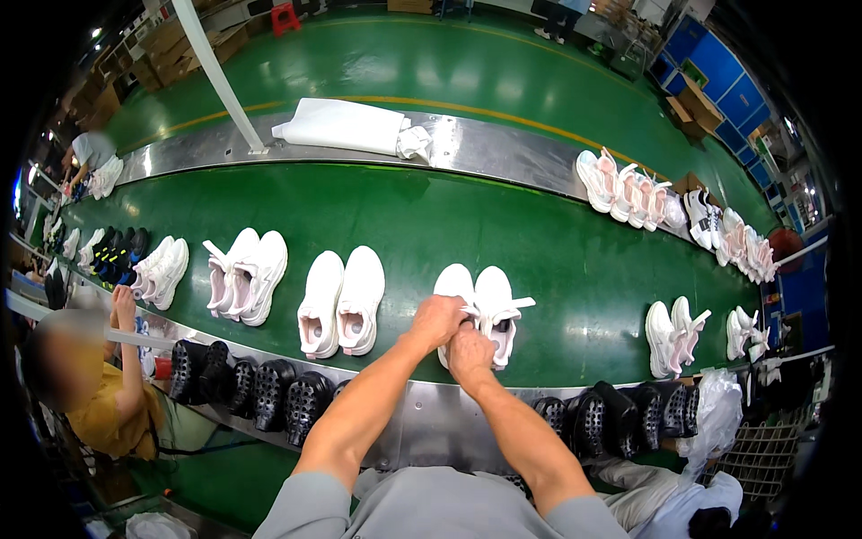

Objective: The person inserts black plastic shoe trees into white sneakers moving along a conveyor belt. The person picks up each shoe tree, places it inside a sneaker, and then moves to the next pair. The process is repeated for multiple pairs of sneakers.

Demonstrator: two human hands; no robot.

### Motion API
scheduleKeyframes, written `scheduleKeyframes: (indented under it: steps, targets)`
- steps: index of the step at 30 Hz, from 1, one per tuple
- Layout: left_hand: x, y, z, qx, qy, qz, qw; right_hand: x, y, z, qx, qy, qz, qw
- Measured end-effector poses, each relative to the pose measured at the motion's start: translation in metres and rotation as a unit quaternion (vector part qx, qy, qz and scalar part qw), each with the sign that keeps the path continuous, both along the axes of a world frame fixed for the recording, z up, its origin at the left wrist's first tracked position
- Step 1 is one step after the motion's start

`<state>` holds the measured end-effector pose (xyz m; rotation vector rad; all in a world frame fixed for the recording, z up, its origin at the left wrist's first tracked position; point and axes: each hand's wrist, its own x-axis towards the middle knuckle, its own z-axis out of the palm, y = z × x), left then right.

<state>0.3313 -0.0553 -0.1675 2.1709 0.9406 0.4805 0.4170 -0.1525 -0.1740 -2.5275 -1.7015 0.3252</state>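
Note:
A pair of white sneakers with pale pink linings stands on the green belt in front of me, toes pointing away. My left hand (438,321) is closed at the left sneaker (455,280), its fingertips pinching the white lace near the opening. Just below and to its right, my right hand (470,351) is closed on the same lace, the two hands nearly touching. They cover most of that shoe's opening. The right sneaker (493,289) stands beside it, with a white lace bundle (521,304) sticking out to the right.
More white sneakers (361,292) stand along the belt (413,207) on both sides. Black shoe lasts (271,395) line the near metal ledge (417,422). A white sheet roll (341,126) lies on the far ledge. At left sits a co-worker in a yellow top (112,418), hands raised.

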Motion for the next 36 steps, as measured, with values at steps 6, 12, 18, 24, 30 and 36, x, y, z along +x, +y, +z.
scheduleKeyframes:
  steps: [6,12,18,24,30,36]
  targets:
    - [-0.019,0.002,-0.005,0.001,-0.009,0.025,1.0,-0.008,-0.002,-0.013,0.026,0.009,0.023,0.999]
    - [-0.014,0.003,-0.003,-0.021,0.002,0.017,1.0,-0.001,0.025,-0.042,0.029,0.033,-0.013,0.999]
    - [-0.038,-0.002,-0.003,-0.059,-0.066,0.119,0.989,0.007,-0.006,0.01,0.129,0.253,-0.013,0.959]
    - [-0.032,-0.04,-0.021,-0.177,0.098,0.226,0.953,0.064,-0.036,0.002,0.224,0.038,-0.124,0.966]
    - [-0.045,-0.029,-0.028,-0.118,0.101,0.189,0.97,0.053,-0.006,-0.041,0.15,0.193,-0.049,0.968]
    - [-0.07,-0.038,-0.015,0.085,0.041,0.299,0.95,0.028,0.0,0.011,0.008,0.199,-0.085,0.976]
